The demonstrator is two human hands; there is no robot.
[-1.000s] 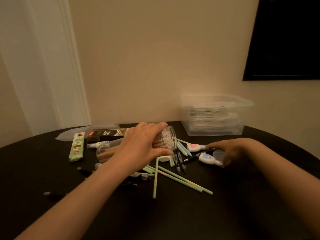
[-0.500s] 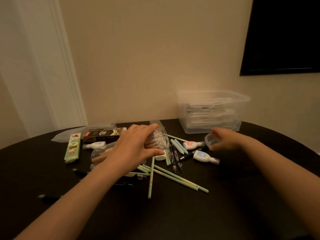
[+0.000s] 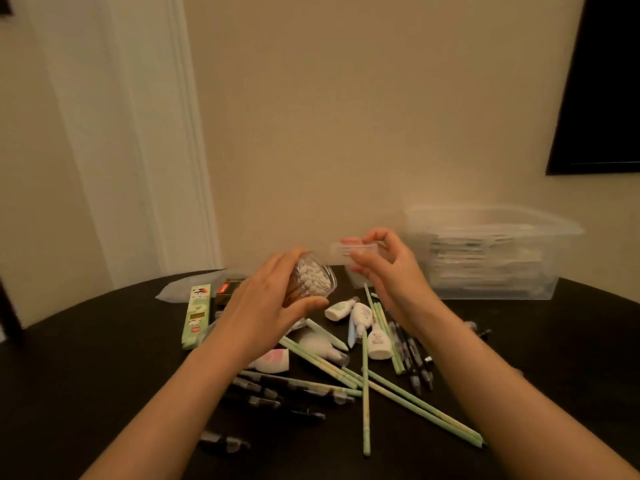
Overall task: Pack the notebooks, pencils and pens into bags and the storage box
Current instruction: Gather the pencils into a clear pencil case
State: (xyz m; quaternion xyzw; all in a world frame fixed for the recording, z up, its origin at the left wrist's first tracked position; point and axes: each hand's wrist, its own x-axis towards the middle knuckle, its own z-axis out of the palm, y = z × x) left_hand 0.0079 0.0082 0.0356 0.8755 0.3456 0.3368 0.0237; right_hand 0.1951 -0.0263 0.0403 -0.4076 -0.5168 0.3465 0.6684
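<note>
While the left hand grips a clear round plastic tub of white-tipped pencils, the right hand's fingers pinch a clear plastic lid.

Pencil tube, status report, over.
Left hand grips pencil tube. Right hand pinches clear cap beside its mouth, not yet on. Loose pencils, pens below; nothing between.

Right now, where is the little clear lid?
Head view, centre: the right hand pinches the clear lid just right of the pencil tube in the left hand.
</note>
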